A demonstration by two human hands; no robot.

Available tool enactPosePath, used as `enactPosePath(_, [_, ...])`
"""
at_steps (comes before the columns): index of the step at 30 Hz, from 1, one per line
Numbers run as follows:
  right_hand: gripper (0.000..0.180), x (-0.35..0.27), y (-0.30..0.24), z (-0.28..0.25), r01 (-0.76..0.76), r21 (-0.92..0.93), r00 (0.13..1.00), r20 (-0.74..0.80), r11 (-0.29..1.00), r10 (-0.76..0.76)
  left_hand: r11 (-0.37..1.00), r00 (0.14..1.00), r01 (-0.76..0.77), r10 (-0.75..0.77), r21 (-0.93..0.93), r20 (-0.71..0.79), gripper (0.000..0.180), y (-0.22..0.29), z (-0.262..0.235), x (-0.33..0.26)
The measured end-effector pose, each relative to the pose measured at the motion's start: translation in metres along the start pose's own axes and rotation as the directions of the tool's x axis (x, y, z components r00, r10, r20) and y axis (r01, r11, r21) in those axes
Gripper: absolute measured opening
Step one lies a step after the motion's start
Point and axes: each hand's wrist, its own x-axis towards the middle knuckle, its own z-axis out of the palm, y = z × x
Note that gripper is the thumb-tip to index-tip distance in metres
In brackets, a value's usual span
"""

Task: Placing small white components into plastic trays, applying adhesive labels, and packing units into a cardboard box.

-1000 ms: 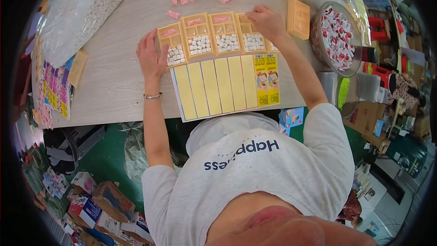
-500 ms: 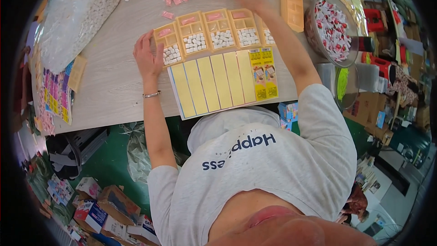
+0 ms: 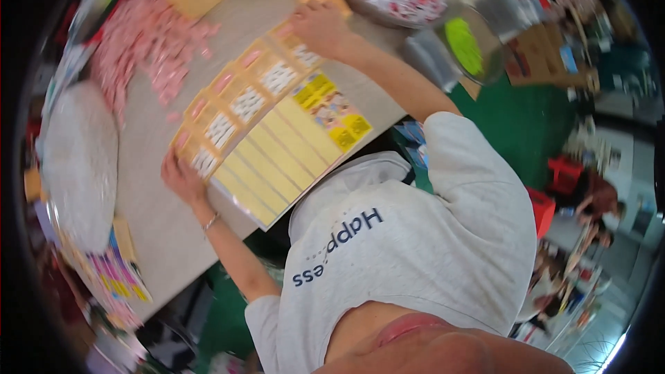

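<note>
Table: is spreading pale grey [image 3: 152, 235] beneath the work.
Pink packets: a loose pile [image 3: 156, 41] is lying far left.
Tray row: tan trays [image 3: 234, 94] are standing side by side, slanting from near left to far right.
Sheet: yellow strips [image 3: 273, 159] are lying along the trays' near side.
Right hand: [image 3: 322, 31] is covering the row's far right end, fingers curled; hold unclear.
Left hand: [image 3: 183, 176] is touching the left end tray, partly spread; blur is hiding any grip.
White pieces: [image 3: 247, 104] are filling the trays' near compartments.

Left hand [image 3: 183, 179], right hand [image 3: 322, 28] — at ends of tray row [image 3: 234, 95] (orange).
</note>
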Motion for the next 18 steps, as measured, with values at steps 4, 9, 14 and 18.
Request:
enactPosePath(4, [0.015,-0.069,0.076,-0.101,-0.298,0.305,0.885,-0.267,0.905,0.381,0.950,0.953,0.303,-0.299,-0.076,0.054,0.039,-0.001,-0.009,-0.012])
enactPosePath(9, [0.026,-0.226,0.229,-0.111,-0.861,-0.245,0.423,0.143,0.446,0.895,0.373,0.748,0.249,-0.660,-0.894,-0.067,0.057,0.008,-0.043,0.002])
enactPosePath(14, [0.030,-0.262,0.270,-0.062,-0.832,-0.135,0.452,0.399,0.539,0.798,0.245,0.933,0.099,-0.359,-0.964,0.004,0.069,0.134,-0.038,0.029])
enactPosePath(18, [0.030,-0.262,0.284,-0.062,-0.820,-0.116,0.495,0.348,0.560,0.796,0.156,0.988,0.112,-0.120,-0.981,0.094,0.071,0.223,-0.018,0.035])
